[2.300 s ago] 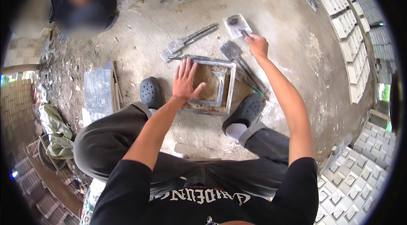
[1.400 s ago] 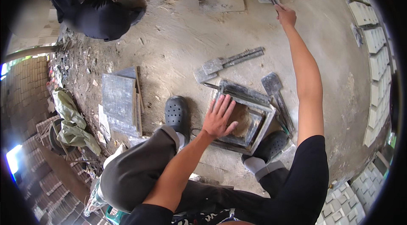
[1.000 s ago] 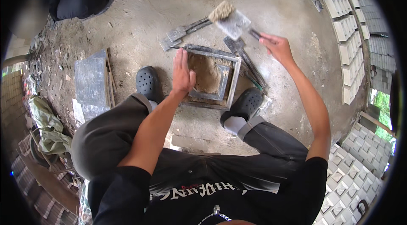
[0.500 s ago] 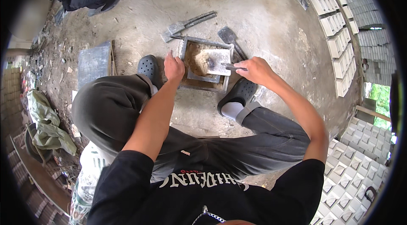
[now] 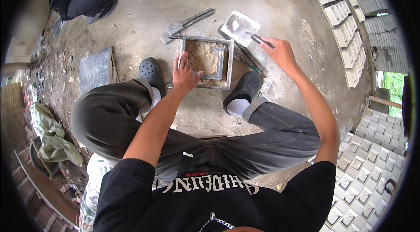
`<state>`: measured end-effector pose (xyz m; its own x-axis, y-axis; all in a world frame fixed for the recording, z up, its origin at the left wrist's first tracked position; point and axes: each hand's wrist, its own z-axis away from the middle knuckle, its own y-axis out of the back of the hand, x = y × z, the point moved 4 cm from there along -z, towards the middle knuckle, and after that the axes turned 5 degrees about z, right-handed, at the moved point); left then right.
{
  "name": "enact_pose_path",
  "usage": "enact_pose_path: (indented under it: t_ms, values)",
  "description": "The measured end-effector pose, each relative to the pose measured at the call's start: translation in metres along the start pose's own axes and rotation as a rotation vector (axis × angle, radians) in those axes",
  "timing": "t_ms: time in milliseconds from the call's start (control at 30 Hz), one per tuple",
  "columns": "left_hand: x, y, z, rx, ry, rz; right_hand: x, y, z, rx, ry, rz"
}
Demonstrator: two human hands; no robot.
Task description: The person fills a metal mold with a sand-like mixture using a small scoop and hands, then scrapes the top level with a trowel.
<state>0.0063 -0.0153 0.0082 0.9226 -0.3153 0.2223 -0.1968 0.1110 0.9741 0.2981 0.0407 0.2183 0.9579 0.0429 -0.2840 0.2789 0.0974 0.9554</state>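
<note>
A square mould frame (image 5: 231, 57) lies on the ground between my feet, with sandy powder (image 5: 202, 55) inside. A smaller grey inner frame (image 5: 220, 63) shows within it, partly covered by the powder. My left hand (image 5: 185, 73) rests over the mould's left side, fingers stretched out and holding nothing. My right hand (image 5: 281, 53) grips the dark handle of a square-bladed trowel (image 5: 240, 27). Its pale, smeared blade is off to the far right of the mould, apart from it.
A flat tool with a long bar (image 5: 188, 24) lies beyond the mould. Another tool with a green handle (image 5: 250, 62) rests at its right. A grey board (image 5: 95, 70) lies left; another person (image 5: 89, 0) crouches far left. Pale moulded blocks (image 5: 343, 28) stand in rows at right.
My right hand has lifted the trowel out of the mould, up and to the right. My left hand has come from beside the mould onto its left side.
</note>
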Motion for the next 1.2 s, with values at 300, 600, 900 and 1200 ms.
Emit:
enact_pose_path:
  t_ms: [300, 600, 900, 1200]
  values:
    - [0.016, -0.015, 0.014, 0.187, 0.109, 0.116, 0.180, -0.124, -0.057, 0.272, -0.482, -0.323]
    - [-0.004, -0.005, -0.013, -0.104, 0.148, 0.130, 0.205, -0.209, -0.077, 0.262, -0.542, -0.609]
    - [0.006, 0.000, -0.044, -0.193, -0.089, 0.065, 0.246, -0.224, -0.055, 0.174, -0.437, -0.320]
    - [0.003, -0.002, -0.029, -0.034, -0.122, -0.225, 0.281, -0.178, 0.056, -0.229, -0.901, 0.172]
